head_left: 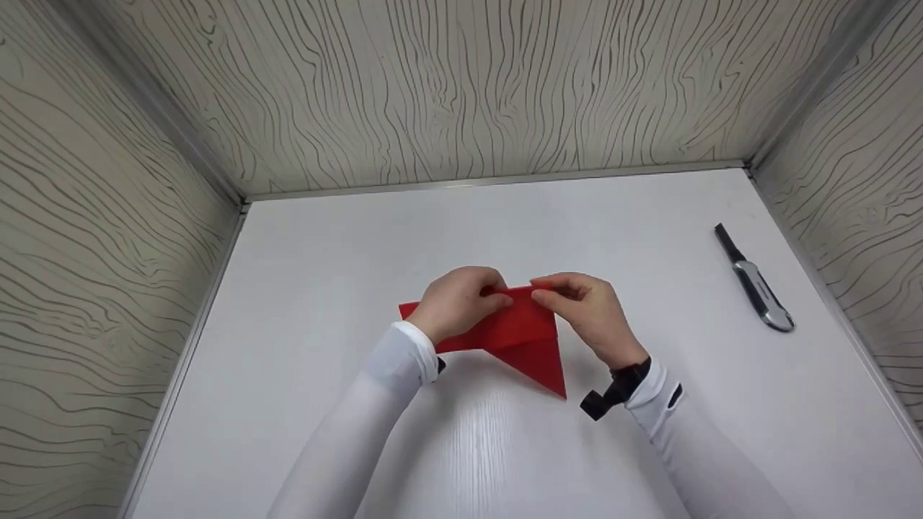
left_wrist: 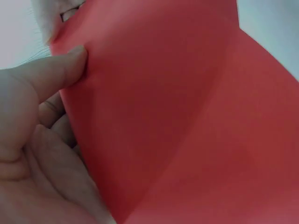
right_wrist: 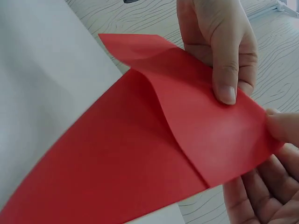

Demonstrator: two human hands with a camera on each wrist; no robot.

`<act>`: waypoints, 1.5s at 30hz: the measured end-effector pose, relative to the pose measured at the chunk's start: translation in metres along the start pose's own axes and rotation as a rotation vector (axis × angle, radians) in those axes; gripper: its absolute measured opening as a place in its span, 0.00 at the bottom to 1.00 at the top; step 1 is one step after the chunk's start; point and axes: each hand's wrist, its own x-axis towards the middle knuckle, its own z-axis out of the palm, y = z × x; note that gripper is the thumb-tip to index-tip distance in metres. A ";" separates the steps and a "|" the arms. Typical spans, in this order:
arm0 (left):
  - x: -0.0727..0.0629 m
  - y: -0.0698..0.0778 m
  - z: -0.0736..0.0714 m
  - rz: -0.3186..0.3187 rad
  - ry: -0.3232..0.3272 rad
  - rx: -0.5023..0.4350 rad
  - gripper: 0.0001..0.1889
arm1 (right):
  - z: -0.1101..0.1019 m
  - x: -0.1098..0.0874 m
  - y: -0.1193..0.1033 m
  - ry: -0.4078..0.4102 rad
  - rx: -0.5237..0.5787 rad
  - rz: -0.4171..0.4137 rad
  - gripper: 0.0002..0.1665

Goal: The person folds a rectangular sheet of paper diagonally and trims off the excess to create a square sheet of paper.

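A folded sheet of red paper [head_left: 520,321] is held up over the white table by both hands. One pointed flap hangs toward the person, and a straight folded band runs along the far edge. My left hand [head_left: 461,299] pinches that far edge near its middle, thumb on the near face and fingers behind. At the right end, my right hand [head_left: 593,310] pinches the corner between thumb and fingers. The right wrist view shows the left thumb [right_wrist: 226,91] lying flat on the folded band, and the crease between band and flap [right_wrist: 173,135].
A utility knife [head_left: 757,281] with a grey and black handle lies at the right side of the white table [head_left: 324,252]. Wood-grain patterned panels [head_left: 461,86] stand at the back and both sides. A black strap with a small camera [head_left: 613,393] sits on the right wrist.
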 end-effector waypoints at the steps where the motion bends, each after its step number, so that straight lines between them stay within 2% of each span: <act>1: 0.000 0.000 -0.001 -0.007 0.001 -0.005 0.03 | -0.001 0.000 0.000 -0.004 -0.005 0.010 0.18; 5: 0.000 -0.001 -0.002 -0.011 0.013 0.000 0.04 | -0.001 0.000 -0.002 0.006 -0.024 0.032 0.15; 12: 0.002 0.001 0.002 -0.009 0.049 0.001 0.05 | 0.004 -0.001 -0.002 0.070 -0.046 0.022 0.16; 19: 0.007 0.008 0.010 0.035 0.137 -0.031 0.05 | 0.011 -0.003 -0.001 0.128 -0.083 -0.001 0.13; 25: 0.010 0.013 0.016 0.088 0.179 0.012 0.05 | 0.015 -0.002 0.001 0.147 -0.083 -0.024 0.13; 29: 0.009 0.010 0.016 0.110 0.157 0.037 0.04 | 0.014 -0.003 0.003 0.141 -0.073 -0.030 0.13; 38: 0.005 -0.003 0.006 0.157 0.031 0.124 0.11 | 0.008 -0.005 -0.002 0.120 -0.082 -0.052 0.13; 45: 0.004 -0.004 0.005 0.188 0.016 0.145 0.11 | 0.008 -0.006 -0.002 0.114 -0.088 -0.049 0.11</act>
